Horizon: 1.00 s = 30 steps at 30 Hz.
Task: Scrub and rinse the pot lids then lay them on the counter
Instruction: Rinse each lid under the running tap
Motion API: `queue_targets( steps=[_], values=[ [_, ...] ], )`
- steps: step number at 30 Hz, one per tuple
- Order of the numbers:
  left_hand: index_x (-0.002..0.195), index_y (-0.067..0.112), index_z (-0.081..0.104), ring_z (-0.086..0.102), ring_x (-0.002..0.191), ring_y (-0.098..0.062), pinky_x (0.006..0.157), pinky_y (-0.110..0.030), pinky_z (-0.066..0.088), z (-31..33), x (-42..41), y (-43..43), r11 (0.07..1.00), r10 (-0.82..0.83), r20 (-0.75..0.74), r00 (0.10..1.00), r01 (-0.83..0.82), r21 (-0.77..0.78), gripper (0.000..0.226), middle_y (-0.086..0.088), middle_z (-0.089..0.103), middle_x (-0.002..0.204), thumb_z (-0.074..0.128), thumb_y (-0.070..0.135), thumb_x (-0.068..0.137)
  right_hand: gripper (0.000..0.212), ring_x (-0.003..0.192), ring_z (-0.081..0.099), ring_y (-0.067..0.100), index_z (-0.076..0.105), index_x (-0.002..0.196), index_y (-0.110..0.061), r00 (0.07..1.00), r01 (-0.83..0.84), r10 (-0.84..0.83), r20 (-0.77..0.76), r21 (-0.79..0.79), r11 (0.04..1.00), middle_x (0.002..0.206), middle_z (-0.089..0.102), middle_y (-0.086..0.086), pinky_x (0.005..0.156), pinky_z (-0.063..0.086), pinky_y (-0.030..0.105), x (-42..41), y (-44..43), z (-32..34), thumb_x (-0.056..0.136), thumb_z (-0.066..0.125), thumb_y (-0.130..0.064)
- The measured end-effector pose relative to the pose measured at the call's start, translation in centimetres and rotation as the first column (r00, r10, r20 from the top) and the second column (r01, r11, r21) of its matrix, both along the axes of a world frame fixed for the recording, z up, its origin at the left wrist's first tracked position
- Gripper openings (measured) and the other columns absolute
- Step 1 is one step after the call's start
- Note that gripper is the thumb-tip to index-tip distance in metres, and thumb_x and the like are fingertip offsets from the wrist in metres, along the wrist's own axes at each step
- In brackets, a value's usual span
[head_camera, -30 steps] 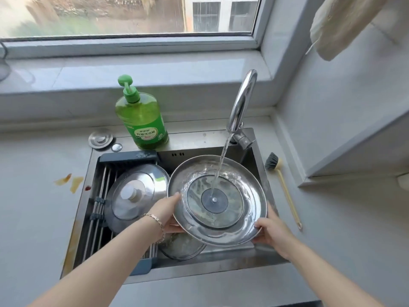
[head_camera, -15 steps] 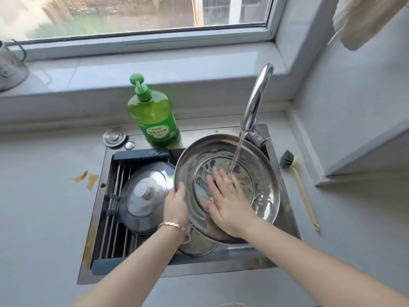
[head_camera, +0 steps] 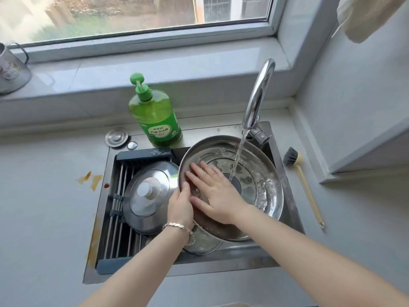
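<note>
A large steel pot lid (head_camera: 254,173) is held underside up, tilted, over the sink (head_camera: 287,196) under the running faucet (head_camera: 257,94). My left hand (head_camera: 180,206) grips its left rim, thumb on the inside. My right hand (head_camera: 215,193) lies flat with spread fingers on the lid's inner surface, left of the water stream. A second steel lid (head_camera: 147,196) with a white knob rests on the drain rack (head_camera: 119,196) on the sink's left. Part of a third lid (head_camera: 203,244) shows below the held one.
A green dish-soap bottle (head_camera: 156,114) stands behind the sink, beside a sink plug (head_camera: 116,137). A dish brush (head_camera: 303,182) lies on the counter (head_camera: 354,218) to the right. Brown stains (head_camera: 90,179) mark the left counter. A metal cup (head_camera: 11,69) sits on the windowsill.
My right hand left the lid's right rim, went onto its inner surface and has slid toward the left. The lid has tilted up under the water.
</note>
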<state>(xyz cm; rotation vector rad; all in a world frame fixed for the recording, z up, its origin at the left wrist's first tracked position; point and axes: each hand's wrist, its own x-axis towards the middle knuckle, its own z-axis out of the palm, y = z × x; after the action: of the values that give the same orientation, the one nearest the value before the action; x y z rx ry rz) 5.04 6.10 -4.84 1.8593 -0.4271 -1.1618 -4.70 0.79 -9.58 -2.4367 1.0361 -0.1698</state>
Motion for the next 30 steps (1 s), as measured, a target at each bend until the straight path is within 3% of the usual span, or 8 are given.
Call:
queue_targets(
  steps=[4,10,12,14,17,21,26,30],
  values=[
    [0.129,0.009,0.049,0.045,0.101,-0.010,0.087,-0.024,0.031,0.4,0.5,-0.1,0.999,-0.018,0.031,0.999,0.019,-0.036,0.038,0.009,0.052,0.098,0.037,0.030,0.099,0.063,0.143,-0.012,0.012,0.001,0.149,-0.021,0.950,0.307,-0.303,-0.070,0.048,0.951,0.157,-0.009,-0.005,0.111,-0.012,0.030,-1.9,-3.4,0.2,0.096,0.014,-0.054],
    [0.123,0.006,0.053,0.052,0.105,-0.021,0.092,-0.031,0.037,0.5,1.2,-0.4,0.998,0.017,0.061,0.998,-0.013,-0.066,0.036,-0.010,0.059,0.121,0.038,0.028,0.099,0.069,0.143,-0.015,0.018,-0.012,0.148,-0.014,0.807,0.578,-0.554,-0.205,0.083,0.812,0.155,-0.021,0.002,0.117,-0.007,0.036,-4.5,-1.6,-1.4,0.097,0.016,-0.051],
    [0.114,0.007,0.056,0.057,0.101,-0.024,0.085,-0.031,0.042,0.6,0.8,-0.5,0.996,0.006,0.049,0.999,-0.002,-0.086,0.028,-0.010,0.064,0.108,0.040,0.025,0.099,0.075,0.142,-0.019,0.019,-0.013,0.147,-0.009,0.774,0.620,-0.590,-0.229,0.090,0.779,0.154,-0.022,0.008,0.117,-0.010,0.035,-3.8,-1.7,-1.2,0.095,0.017,-0.054],
    [0.111,0.011,0.056,0.057,0.093,-0.014,0.074,-0.020,0.043,0.7,0.4,-0.5,0.994,-0.011,0.042,0.999,0.016,-0.112,0.023,0.006,0.061,0.092,0.040,0.023,0.099,0.078,0.141,-0.022,0.020,-0.017,0.145,-0.009,0.782,0.614,-0.582,-0.224,0.113,0.781,0.153,-0.024,0.009,0.116,-0.012,0.036,-2.5,-2.2,-0.5,0.094,0.015,-0.058],
    [0.114,0.010,0.057,0.060,0.096,-0.013,0.076,-0.015,0.050,0.8,-0.1,-0.8,0.987,-0.057,-0.007,0.998,0.056,-0.150,0.025,0.003,0.065,0.098,0.041,0.021,0.098,0.073,0.140,-0.021,0.016,-0.011,0.146,-0.009,0.887,0.456,-0.455,-0.074,-0.016,0.890,0.153,-0.021,0.005,0.114,-0.015,0.034,-0.2,-2.9,0.8,0.095,0.011,-0.055],
    [0.119,0.013,0.057,0.059,0.111,-0.021,0.101,-0.039,0.044,0.4,0.4,-1.7,0.985,-0.017,-0.078,0.997,0.003,-0.172,0.028,-0.007,0.064,0.115,0.042,0.023,0.097,0.072,0.140,-0.012,0.009,0.011,0.148,-0.006,0.990,0.073,-0.063,0.128,-0.071,0.995,0.156,0.001,0.009,0.115,-0.013,0.029,1.9,-1.3,2.2,0.089,0.012,-0.047],
    [0.102,0.009,0.058,0.063,0.098,-0.023,0.085,-0.031,0.053,0.6,2.6,-2.7,0.967,0.119,-0.136,0.984,-0.146,-0.209,0.028,-0.008,0.065,0.099,0.039,0.029,0.098,0.056,0.142,0.002,0.009,0.020,0.146,-0.008,0.918,-0.353,0.354,0.176,-0.037,0.935,0.153,0.009,0.001,0.116,-0.009,0.027,-0.1,1.3,0.9,0.096,0.023,-0.030],
    [0.129,0.008,0.050,0.053,0.112,-0.015,0.087,-0.016,0.042,1.3,2.9,-2.9,0.955,0.141,0.033,0.989,-0.127,-0.267,0.037,-0.001,0.058,0.120,0.037,0.026,0.099,0.053,0.142,0.011,0.010,0.027,0.145,-0.009,0.907,-0.407,0.408,0.109,-0.024,0.913,0.153,0.020,0.001,0.117,-0.002,0.028,-3.1,2.2,-0.6,0.098,0.025,-0.034]
  ],
)
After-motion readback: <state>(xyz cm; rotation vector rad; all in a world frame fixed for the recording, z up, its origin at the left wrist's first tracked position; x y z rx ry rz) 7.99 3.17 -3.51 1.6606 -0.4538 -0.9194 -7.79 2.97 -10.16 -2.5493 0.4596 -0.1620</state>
